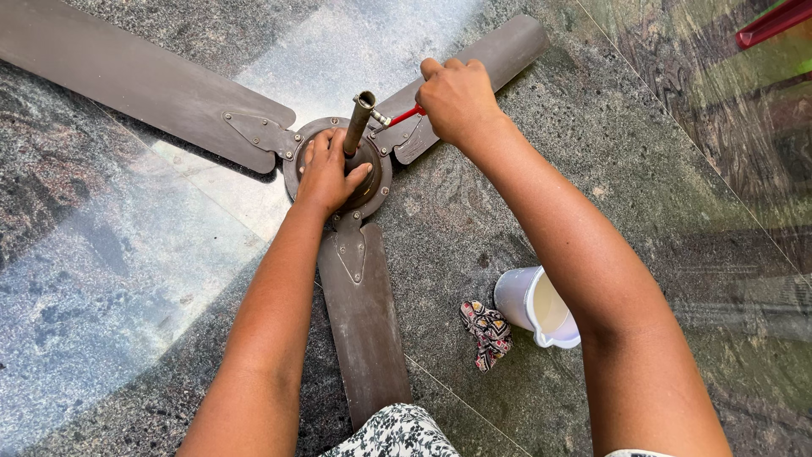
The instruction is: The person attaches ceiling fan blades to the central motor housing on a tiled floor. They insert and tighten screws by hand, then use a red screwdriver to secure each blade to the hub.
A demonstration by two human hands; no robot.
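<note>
So the brown three-bladed metal ceiling fan (338,245) is lying flat on a polished grey granite floor (592,152), motor hub facing up with the short metal down rod (359,123) sticking out of the middle. The left hand (328,172) sits on top of the round hub, fingers spread and pressed down around the base of the rod, thumb out to the side. The right hand (457,97) is curled in a closed fist around a red-handled screwdriver (404,116), tip pointing at the rod near its top end.

Handling-wise, I'd guess this thing is heavy in the middle and awkward: the motor carries the weight, while the blades are thin stiff sheet that'd bend if you lifted by them. Looks dusty too, so probably a bit slick. The hub or the rod seem like the sane places to grab it.

Just beside the right forearm there's a white plastic jug (534,306) tipped toward the camera; it looks empty inside as far as I can tell. A small patterned cloth rag (486,332) lies crumpled right next to it.
</note>
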